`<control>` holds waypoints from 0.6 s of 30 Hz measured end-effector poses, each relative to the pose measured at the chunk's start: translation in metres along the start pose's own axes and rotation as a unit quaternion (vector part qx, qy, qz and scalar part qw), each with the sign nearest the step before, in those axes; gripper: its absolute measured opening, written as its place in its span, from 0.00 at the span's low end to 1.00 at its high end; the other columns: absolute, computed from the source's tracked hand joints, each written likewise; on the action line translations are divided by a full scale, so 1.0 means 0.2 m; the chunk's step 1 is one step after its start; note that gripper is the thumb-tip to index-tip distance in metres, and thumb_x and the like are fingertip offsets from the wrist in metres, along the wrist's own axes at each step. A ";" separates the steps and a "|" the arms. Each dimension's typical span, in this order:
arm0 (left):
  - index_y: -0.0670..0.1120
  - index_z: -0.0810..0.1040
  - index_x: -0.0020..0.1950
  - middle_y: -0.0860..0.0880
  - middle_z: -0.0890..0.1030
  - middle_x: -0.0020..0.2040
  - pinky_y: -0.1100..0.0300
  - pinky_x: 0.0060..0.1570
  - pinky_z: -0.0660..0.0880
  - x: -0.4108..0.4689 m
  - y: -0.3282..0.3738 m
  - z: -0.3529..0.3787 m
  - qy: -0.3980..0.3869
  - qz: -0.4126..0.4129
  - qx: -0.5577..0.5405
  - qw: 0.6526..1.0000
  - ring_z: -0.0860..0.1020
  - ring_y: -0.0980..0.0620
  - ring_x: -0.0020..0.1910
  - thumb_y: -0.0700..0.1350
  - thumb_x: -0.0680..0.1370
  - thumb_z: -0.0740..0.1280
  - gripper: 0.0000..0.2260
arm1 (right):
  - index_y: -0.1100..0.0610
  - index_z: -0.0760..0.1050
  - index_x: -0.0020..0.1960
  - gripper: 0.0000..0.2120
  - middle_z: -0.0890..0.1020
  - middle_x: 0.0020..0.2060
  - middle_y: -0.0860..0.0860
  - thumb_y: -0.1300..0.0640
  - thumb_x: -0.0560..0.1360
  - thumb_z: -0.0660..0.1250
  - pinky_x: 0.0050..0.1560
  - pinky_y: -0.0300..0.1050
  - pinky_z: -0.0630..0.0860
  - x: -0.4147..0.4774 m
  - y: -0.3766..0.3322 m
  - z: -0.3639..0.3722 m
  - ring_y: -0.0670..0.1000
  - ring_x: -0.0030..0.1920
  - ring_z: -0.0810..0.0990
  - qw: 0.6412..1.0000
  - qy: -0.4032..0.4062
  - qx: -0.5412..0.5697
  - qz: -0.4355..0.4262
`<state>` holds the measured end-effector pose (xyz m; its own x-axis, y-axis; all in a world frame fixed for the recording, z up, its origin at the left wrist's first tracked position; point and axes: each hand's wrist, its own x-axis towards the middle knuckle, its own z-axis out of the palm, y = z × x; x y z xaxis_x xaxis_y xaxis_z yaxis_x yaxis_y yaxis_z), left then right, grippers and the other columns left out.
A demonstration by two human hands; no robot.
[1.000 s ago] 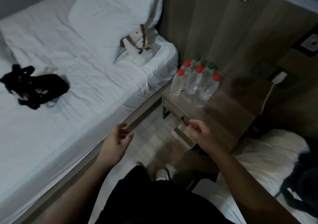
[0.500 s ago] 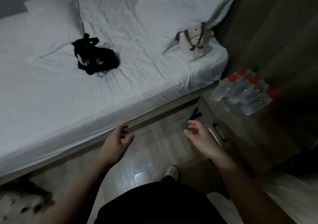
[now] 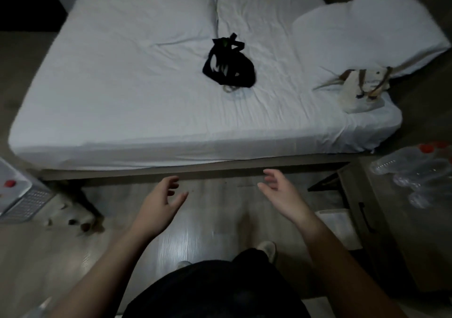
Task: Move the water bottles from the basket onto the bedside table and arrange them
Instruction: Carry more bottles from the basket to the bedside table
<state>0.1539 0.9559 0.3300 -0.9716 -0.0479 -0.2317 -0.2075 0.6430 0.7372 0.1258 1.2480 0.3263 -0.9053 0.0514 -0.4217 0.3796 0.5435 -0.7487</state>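
Note:
Several clear water bottles [image 3: 415,171] with red caps stand grouped on the wooden bedside table [image 3: 381,220] at the far right edge, blurred. At the far left edge a white latticed basket [image 3: 22,202] shows, with a red cap [image 3: 9,183] visible inside it. My left hand [image 3: 161,200] and my right hand [image 3: 281,193] hover over the floor in front of the bed, both empty with fingers spread. Neither hand touches anything.
A wide bed [image 3: 171,97] with white sheets and pillows fills the middle. A black bag [image 3: 230,65] lies on it, and a cream bag with brown straps [image 3: 362,87] sits near its right corner. A pale fluffy thing [image 3: 73,212] lies on the floor by the basket.
The view has swung left, away from the bedside table toward the bed and the basket. The bottles slid to the right edge. Both hands stay empty and open.

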 end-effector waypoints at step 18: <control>0.47 0.70 0.67 0.49 0.77 0.61 0.56 0.57 0.72 -0.21 -0.88 -0.87 0.150 -0.140 -0.094 0.974 0.75 0.53 0.55 0.50 0.76 0.67 0.20 | 0.55 0.68 0.69 0.23 0.75 0.61 0.54 0.54 0.76 0.67 0.52 0.34 0.65 0.15 -0.94 1.19 0.45 0.54 0.73 0.961 -0.164 -0.175 -0.138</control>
<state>0.2104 0.7119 0.3206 -0.8580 -0.4400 -0.2651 -0.4585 0.4233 0.7814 0.0736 0.9478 0.3326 -0.8311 -0.3718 -0.4136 -0.0066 0.7501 -0.6613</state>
